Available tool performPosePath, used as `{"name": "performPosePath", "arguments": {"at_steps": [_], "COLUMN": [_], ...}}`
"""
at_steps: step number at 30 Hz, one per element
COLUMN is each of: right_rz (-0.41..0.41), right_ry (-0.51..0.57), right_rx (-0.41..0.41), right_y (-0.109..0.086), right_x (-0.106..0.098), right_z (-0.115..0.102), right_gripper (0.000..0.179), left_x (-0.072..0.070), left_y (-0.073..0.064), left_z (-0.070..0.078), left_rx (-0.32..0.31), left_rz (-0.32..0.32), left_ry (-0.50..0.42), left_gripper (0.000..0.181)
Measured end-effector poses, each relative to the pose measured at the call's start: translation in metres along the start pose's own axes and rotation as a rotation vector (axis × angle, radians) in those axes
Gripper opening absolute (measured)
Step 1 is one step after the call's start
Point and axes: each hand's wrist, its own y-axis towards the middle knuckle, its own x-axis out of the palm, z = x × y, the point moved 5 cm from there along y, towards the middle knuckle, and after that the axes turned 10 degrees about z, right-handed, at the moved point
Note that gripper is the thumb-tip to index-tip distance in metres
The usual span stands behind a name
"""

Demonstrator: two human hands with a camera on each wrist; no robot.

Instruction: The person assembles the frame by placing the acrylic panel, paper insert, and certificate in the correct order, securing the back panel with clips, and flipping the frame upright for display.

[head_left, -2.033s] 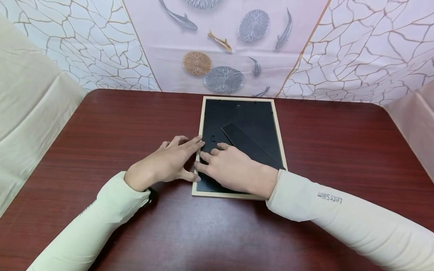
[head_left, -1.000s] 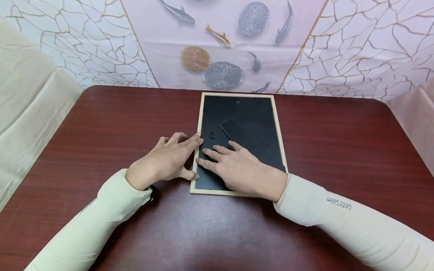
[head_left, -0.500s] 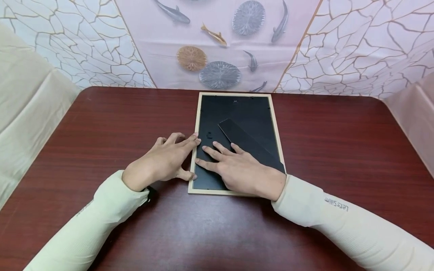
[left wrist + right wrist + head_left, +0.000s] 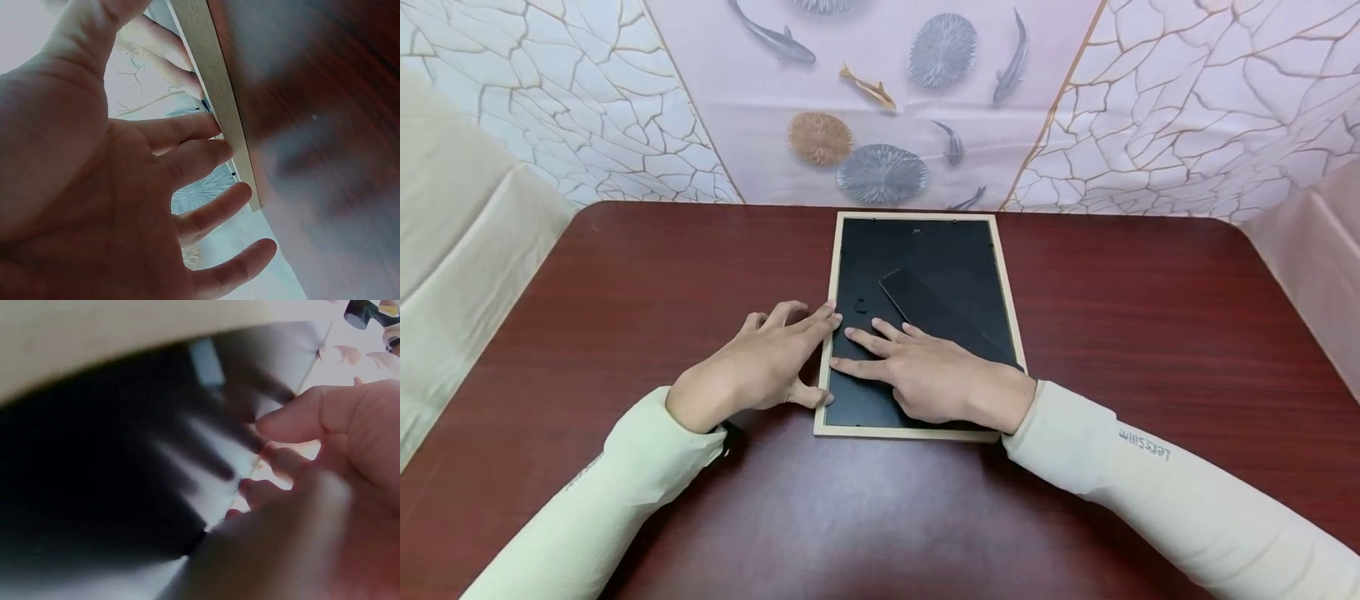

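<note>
A picture frame with a pale wood rim lies back side up on the table. Its black backing carries a slanted stand leg and a small hanger. My left hand rests at the left rim, two fingertips on it and the thumb lower down; in the left wrist view its fingers spread along the wooden edge. My right hand lies across the lower backing with fingers spread, one fingertip right at the left rim. Finger reflections show on the glossy backing in the right wrist view.
The dark red-brown table extends on both sides of the frame. Behind its far edge hangs a patterned cloth with fish and round motifs. Pale cloth hangs at the left side.
My right hand has shifted slightly right on the backing and its fingers have spread and straightened. My left hand keeps its place at the rim. The head view has shifted a little.
</note>
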Motion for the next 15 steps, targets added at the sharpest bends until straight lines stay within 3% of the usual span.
{"name": "performPosePath", "arguments": {"at_steps": [4, 7, 11, 15], "right_rz": [0.042, 0.125, 0.234, 0.298], "right_ry": [0.037, 0.051, 0.032, 0.022], "right_rx": [-0.004, -0.007, 0.038, 0.128], "right_y": [-0.007, -0.015, -0.022, -0.025], "right_x": [-0.013, -0.031, -0.055, -0.065], "right_z": [0.002, 0.018, 0.062, 0.115], "right_gripper": [0.075, 0.073, 0.065, 0.06], "left_x": [0.002, 0.002, 0.002, 0.006], "left_y": [-0.002, -0.002, -0.005, -0.015], "left_z": [-0.003, -0.003, 0.001, 0.004], "left_rx": [0.002, 0.015, 0.04, 0.06], "left_rz": [0.005, 0.012, 0.031, 0.054], "left_ry": [-0.019, -0.022, -0.004, -0.008], "left_gripper": [0.097, 0.098, 0.098, 0.104]}}
